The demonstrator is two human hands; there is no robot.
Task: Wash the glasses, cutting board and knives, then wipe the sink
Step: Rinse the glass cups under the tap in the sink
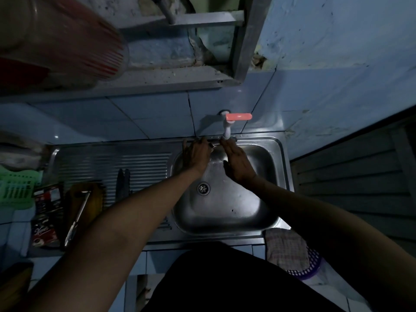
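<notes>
Sink [273, 181] of dull steel sits in the worktop straight ahead of the person, its basin wet, with the drain [203, 188] near the middle. Nearest, at the front right corner, a checked cloth [284, 249] lies over a purple basket [311, 265]. On the left, a wooden cutting board [94, 199] rests at the edge of the ribbed drainboard [144, 163], a long metal utensil [76, 219] lying across it, printed packets [47, 215] just beside it. Two dark knives [123, 184] lie side by side on the ribs beyond the board. A green plastic rack [16, 188] stands at the far left. Deeper in the basin both hands are held close under the white tap [227, 127] with its pink lever [239, 116]. The left hand [197, 154] has its fingers spread at the back rim; the right hand [236, 162] is flat, fingers straight, reaching below the spout. Neither hand's grip holds anything; both are wide. Blue tiles [146, 118] back the sink.
</notes>
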